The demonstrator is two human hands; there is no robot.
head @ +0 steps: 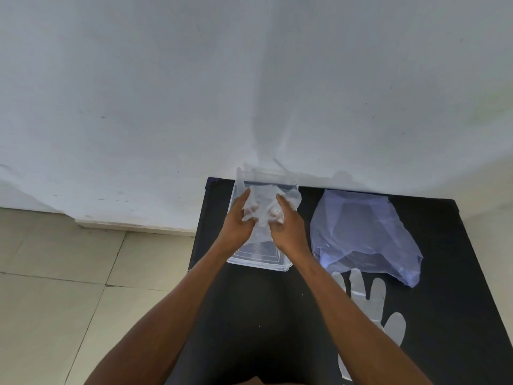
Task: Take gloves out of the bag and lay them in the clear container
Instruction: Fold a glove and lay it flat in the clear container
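Note:
A clear plastic container [258, 262] stands at the far left of the black table, against the wall. My left hand [240, 220] and my right hand [286, 225] hold a thin clear glove [263, 200] between them, just over the container's far half. The glove is crumpled and my fingertips show through it. To the right lies a pale blue plastic bag [366, 234], flattened, its mouth toward me. A second clear glove [372, 304] lies flat on the table near the bag, partly hidden by my right forearm.
The black table [249, 315] is small and pushed against a white wall [249, 93]. Beige floor tiles [69, 273] lie to its left. The table's left edge runs close beside the container.

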